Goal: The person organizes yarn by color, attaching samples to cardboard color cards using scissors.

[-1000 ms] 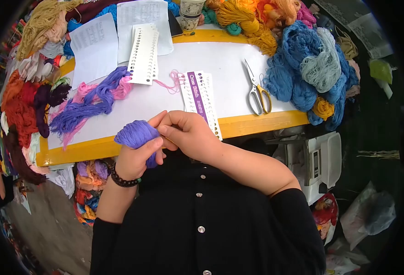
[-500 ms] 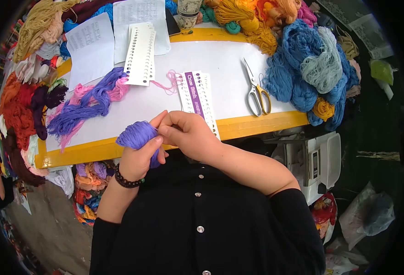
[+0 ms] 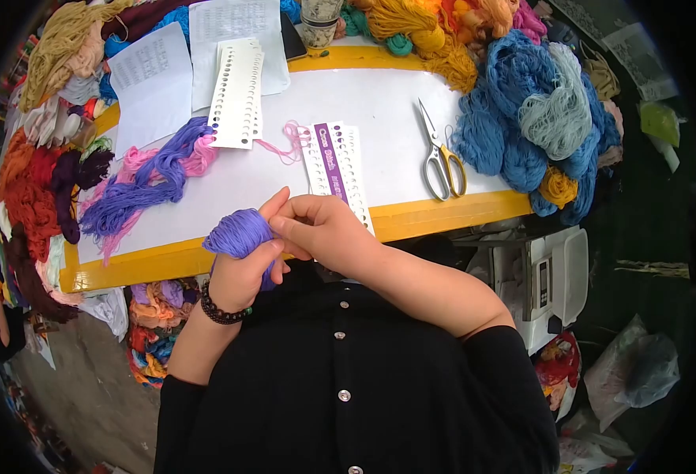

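Note:
A bundle of purple embroidery thread [image 3: 239, 233] is gripped in my left hand [image 3: 247, 272], its loops bulging out over the left side of the fingers. My right hand [image 3: 324, 231] is closed in a pinch at the bundle's right edge, touching my left fingers; thread seems to be between thumb and forefinger, though the strand itself is hardly visible. Just beyond my hands lie punched thread cards [image 3: 332, 162] with a purple label. Purple thread [image 3: 146, 186] over pink thread [image 3: 132, 160] rests on the table to the left.
Scissors [image 3: 440, 158] with yellow and grey handles lie on the white tabletop [image 3: 387, 107]. More punched cards [image 3: 236, 95] and printed sheets [image 3: 154, 79] are at the back left. Blue thread heaps [image 3: 514, 103] sit at the right, red thread [image 3: 32, 189] at the left. A scale [image 3: 549, 276] stands below the table edge.
My right hand has shifted very slightly, still pinching beside the bundle. The table and its things appear moved a little left, as the view has turned slightly.

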A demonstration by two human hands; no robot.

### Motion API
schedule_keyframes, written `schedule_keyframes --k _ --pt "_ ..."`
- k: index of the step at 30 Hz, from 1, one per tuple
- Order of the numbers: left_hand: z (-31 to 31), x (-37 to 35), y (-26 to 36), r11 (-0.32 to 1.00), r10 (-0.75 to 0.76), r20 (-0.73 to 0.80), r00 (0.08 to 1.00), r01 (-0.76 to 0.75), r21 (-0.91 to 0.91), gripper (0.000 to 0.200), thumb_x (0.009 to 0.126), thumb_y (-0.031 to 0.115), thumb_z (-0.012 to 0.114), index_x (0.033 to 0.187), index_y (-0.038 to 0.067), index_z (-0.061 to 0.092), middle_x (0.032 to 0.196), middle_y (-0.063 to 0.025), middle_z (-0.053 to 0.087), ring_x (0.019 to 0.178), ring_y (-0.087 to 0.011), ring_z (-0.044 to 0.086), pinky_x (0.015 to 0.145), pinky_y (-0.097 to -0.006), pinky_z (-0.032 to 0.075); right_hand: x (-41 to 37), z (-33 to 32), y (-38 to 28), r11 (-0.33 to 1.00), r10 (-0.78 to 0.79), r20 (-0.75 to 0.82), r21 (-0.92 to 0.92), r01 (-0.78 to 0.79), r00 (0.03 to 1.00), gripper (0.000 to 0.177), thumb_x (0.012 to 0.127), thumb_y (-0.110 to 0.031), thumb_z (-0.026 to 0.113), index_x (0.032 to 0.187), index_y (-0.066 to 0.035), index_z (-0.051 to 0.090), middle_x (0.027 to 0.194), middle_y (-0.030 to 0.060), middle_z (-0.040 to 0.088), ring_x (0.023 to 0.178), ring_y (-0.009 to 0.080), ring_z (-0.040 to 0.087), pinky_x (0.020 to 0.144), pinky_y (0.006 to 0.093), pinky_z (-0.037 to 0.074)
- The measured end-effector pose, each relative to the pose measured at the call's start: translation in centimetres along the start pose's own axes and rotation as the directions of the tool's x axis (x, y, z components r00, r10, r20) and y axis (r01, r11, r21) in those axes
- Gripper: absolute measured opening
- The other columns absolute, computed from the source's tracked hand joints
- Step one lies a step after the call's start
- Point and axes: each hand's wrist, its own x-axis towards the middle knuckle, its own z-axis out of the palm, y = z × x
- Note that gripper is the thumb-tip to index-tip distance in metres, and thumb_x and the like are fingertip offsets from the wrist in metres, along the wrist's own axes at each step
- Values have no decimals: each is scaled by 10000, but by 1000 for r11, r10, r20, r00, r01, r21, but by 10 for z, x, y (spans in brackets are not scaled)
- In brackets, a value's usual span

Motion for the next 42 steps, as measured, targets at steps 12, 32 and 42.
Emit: schedule_keyframes --k 12,32,42 --pt "-8 -2 -4 999 11 83 996 -15 49 532 882 74 436 1404 32 344 927 -138 676 604 -75 546 655 -224 473 -4 -5 12 981 -187 -36 48 189 982 140 924 -106 516 817 -18 533 825 81 596 664 112 567 594 235 443" --pt "-42 94 -2 969 -101 167 981 135 -206 277 906 134 514 1152 21 573 1067 -109 652 691 -83 570 623 -212 444 40 -133 -36 846 -209 -447 -529 -68 870 282 831 -233 668 998 -7 681 896 79 669 808 144 580 776 269 452" --pt "-55 153 -42 995 93 -459 884 -73 61 187 899 130 522 1027 34 619 1092 -87 630 941 -169 601 763 -283 476 126 -120 21 763 -281 -247 -643 59 927 223 830 -97 554 1033 -7 570 846 182 659 797 313 633 723 361 498"
